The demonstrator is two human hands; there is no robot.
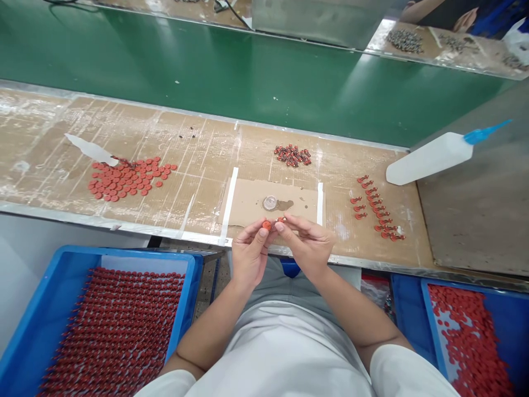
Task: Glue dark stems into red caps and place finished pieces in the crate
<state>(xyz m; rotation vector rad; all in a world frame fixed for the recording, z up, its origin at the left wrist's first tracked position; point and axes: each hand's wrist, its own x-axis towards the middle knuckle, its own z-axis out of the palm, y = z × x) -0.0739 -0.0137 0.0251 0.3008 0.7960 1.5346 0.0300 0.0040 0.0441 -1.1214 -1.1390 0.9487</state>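
Observation:
Between the thumb and fingers of my left hand (250,255) is a red disc (266,225). My right hand (309,246) pinches a small red and dark metal part (281,219), close beside the disc. Both hands are over the table's front edge. Just beyond them, a small clear round dish (270,203) sits on a taped cardboard sheet (248,193), next to a wet stain. A pile of small red-and-dark parts (292,155) lies behind the sheet. To the left is a spread of red discs (128,179); to the right, joined disc-and-pin pieces (378,207) lie in rows.
A white bottle with a blue nozzle (430,159) leans against a box at the right. A white pointed tube (91,149) lies by the discs. Blue trays (188,292) with red parts stand below the table on both sides. Another person's hand (466,21) shows across the divider.

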